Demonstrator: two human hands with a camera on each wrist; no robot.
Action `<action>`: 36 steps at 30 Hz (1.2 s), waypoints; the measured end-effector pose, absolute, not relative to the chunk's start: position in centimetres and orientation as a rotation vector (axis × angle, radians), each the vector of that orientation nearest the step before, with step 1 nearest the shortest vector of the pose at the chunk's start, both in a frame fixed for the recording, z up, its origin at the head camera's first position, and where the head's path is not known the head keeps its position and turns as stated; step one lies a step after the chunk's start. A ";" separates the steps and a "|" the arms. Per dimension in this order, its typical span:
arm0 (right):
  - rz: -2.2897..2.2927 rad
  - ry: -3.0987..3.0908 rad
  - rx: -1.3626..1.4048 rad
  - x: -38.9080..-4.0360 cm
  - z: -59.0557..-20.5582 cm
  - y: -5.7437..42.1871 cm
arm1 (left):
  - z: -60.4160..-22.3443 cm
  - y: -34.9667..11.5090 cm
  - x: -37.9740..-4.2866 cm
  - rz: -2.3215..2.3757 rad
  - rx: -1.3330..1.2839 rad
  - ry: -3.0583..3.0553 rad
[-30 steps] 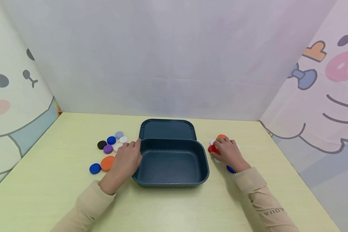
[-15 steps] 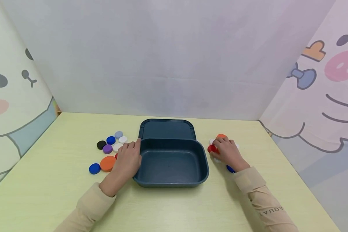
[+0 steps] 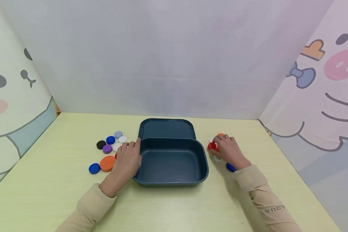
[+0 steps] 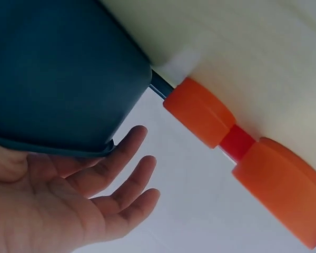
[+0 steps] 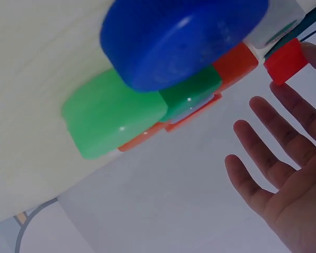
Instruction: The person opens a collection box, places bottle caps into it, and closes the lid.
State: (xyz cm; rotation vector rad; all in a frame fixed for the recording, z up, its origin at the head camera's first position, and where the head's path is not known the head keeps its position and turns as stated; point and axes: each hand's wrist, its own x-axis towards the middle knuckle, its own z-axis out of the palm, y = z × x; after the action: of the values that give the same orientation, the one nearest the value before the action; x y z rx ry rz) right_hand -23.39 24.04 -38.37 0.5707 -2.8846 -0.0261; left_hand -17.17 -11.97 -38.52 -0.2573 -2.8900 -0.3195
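At the left rim of a dark blue-green plastic box (image 3: 171,167), my left hand (image 3: 129,160) holds the edge. In the left wrist view its other fingers hang loosely curled beside the box's corner. My right hand (image 3: 229,149) pinches a red bottle cap (image 5: 287,60) between thumb and index finger, with the remaining fingers spread. Beneath and around that hand lie more caps: an orange cap (image 3: 221,134), a white cap (image 3: 217,158) and a blue cap (image 3: 231,167). A green cap (image 5: 113,113) shows only in the right wrist view.
The box's lid (image 3: 167,128) lies flat behind it. Left of the box are several caps, including a large orange cap (image 3: 108,163), a black cap (image 3: 101,145) and a purple cap (image 3: 107,149). A pale wall (image 3: 168,64) stands behind the table (image 3: 168,209).
My right hand has risen slightly with the red cap, and more of the white cap below it shows. The left hand stays at the box's rim.
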 end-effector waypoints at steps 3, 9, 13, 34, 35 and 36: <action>-0.022 -2.856 0.583 -23.3 -37.9 23.8 | -38.5 -12.0 -17.2 -0.327 -0.253 -2.889; -0.025 -2.750 0.636 -23.1 -36.7 23.2 | -38.6 -12.0 -17.2 -0.323 -0.247 -2.885; -0.005 -2.718 0.658 -22.9 -35.9 22.5 | -38.5 -12.0 -17.2 -0.315 -0.252 -2.875; -0.055 -2.603 0.882 -20.4 -34.2 17.0 | -38.6 -11.9 -17.1 -0.302 -0.255 -2.885; -0.067 -2.604 0.895 -20.3 -34.3 16.7 | -38.6 -11.9 -17.1 -0.302 -0.255 -2.886; -0.074 -2.606 0.910 -20.2 -34.5 16.5 | -38.6 -11.9 -17.1 -0.302 -0.256 -2.886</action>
State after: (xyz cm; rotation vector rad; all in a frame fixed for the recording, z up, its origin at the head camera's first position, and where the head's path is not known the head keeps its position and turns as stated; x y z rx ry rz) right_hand -20.17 16.49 -34.45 0.9097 -2.6056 -0.0740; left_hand -17.09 -11.89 -38.58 -0.2557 -2.8857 -0.3020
